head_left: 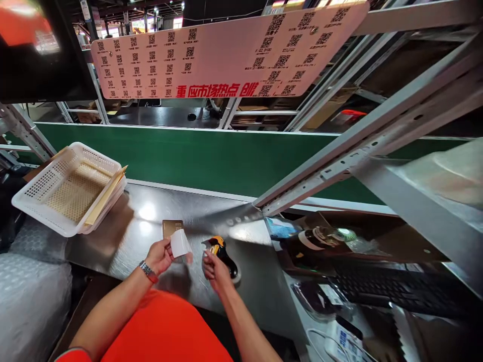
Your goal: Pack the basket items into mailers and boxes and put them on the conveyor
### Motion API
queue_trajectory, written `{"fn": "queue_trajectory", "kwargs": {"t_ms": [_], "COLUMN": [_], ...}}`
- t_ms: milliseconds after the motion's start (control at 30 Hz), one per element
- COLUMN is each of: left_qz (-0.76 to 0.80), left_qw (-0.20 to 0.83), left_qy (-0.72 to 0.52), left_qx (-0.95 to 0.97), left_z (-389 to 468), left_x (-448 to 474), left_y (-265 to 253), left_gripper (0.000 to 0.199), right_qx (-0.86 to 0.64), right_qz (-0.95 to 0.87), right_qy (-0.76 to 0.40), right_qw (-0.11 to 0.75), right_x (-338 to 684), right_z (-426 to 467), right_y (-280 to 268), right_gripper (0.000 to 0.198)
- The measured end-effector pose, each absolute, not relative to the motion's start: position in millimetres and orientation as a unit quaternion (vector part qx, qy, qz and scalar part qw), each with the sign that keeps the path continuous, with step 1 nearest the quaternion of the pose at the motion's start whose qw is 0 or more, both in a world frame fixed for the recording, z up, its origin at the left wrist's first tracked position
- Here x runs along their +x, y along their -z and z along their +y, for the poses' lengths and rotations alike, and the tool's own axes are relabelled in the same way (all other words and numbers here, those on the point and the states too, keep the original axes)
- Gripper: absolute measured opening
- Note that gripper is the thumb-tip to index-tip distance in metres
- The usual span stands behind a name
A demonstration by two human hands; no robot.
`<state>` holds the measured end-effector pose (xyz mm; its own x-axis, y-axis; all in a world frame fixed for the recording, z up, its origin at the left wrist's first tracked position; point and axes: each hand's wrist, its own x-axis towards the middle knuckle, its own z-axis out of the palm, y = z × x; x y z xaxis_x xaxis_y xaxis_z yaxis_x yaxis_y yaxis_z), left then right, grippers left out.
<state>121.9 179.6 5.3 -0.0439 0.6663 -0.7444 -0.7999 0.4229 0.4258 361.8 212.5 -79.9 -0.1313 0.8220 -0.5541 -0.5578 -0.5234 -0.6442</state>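
Observation:
My left hand [160,255] pinches a small white paper slip [180,243] between thumb and fingers, above the metal bench. Partly behind the slip lies a flat gold-brown box [172,228]. My right hand [216,269] has its fingers curled in and the thumb pressed to them. Whatever they may hold is too small to make out. Right beside that hand, a yellow and black tool [219,247], perhaps a tape dispenser, rests on the bench, partly covered by the fingers. Whether the hand touches it I cannot tell.
White plastic baskets [71,201] with yellow envelopes [103,198] stand at left. A green conveyor belt [196,156] runs behind the metal bench [151,201]. A slanted metal post [313,176] rises at right, near a black keyboard [392,289]. Bubble wrap [33,301] lies lower left.

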Motion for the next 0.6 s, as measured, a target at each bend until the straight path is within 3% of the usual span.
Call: {"fn": "queue_trajectory", "kwargs": {"t_ms": [33, 167, 233, 333, 467, 600], "left_qz": [0.483, 0.477, 0.487, 0.498, 0.503, 0.527], "left_qw": [0.694, 0.686, 0.679, 0.675, 0.664, 0.617], "left_qy": [-0.531, -0.550, -0.550, -0.544, -0.550, -0.578], "left_qx": [-0.062, -0.011, 0.004, 0.029, 0.057, 0.085], "left_z": [180.0, 177.7, 175.3, 171.8, 167.9, 165.4], "left_x": [125.6, 128.2, 123.8, 116.6, 108.2, 97.2], "left_y": [-6.4, -8.0, -7.8, -7.0, -6.8, -11.1], "left_gripper": [0.020, 0.011, 0.009, 0.014, 0.030, 0.042], "right_qx": [-0.469, -0.361, -0.336, -0.350, -0.407, -0.463], "right_qz": [-0.143, -0.146, -0.169, -0.198, -0.176, -0.151], "right_qy": [-0.751, -0.814, -0.844, -0.852, -0.809, -0.753], "right_qw": [0.442, 0.431, 0.383, 0.334, 0.386, 0.442], "right_x": [346.1, 304.3, 296.4, 287.3, 276.4, 286.8], "right_z": [206.2, 190.8, 190.8, 193.4, 193.5, 198.3], "right_y": [82.0, 78.1, 75.9, 80.9, 95.7, 104.9], "right_gripper": [0.034, 0.087, 0.096, 0.082, 0.053, 0.050]}}
